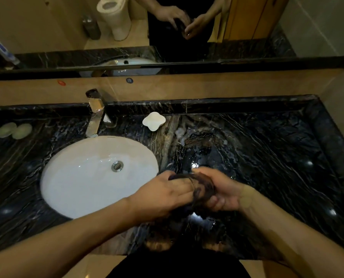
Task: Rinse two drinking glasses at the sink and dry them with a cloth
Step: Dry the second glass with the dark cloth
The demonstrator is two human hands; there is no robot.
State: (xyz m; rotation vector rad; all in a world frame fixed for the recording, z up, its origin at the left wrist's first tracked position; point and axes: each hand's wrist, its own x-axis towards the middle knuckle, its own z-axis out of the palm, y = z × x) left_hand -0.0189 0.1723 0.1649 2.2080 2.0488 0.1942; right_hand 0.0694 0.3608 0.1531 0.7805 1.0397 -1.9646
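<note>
Drying step in hand, by the look of it: both hands together above the dark marble counter (267,149), just right of the white basin (70,177). Left hand (163,195) curled round a dark brown cloth (202,192) bunched between the two palms, fingers wrapped over its near side. Right hand (225,192) gripping the same bundle from the other side, fingertips tucked under, thumb over the top. A curved rim-like edge just visible within the folds, probably a drinking glass (187,176), though too dim and too covered to be sure. Second glass nowhere to be made out. Tap (95,115) dry, no water running into the basin. White soap dish (154,121) behind, near the back edge; two pale round soaps (14,130) far left on the counter. Hands reflected in the mirror (247,27) above, showing nothing clearer. Next, likely: twisting cloth against glass inside and out, then setting the glass down upright on the counter, firm grip needed on wet, slippery walls.
</note>
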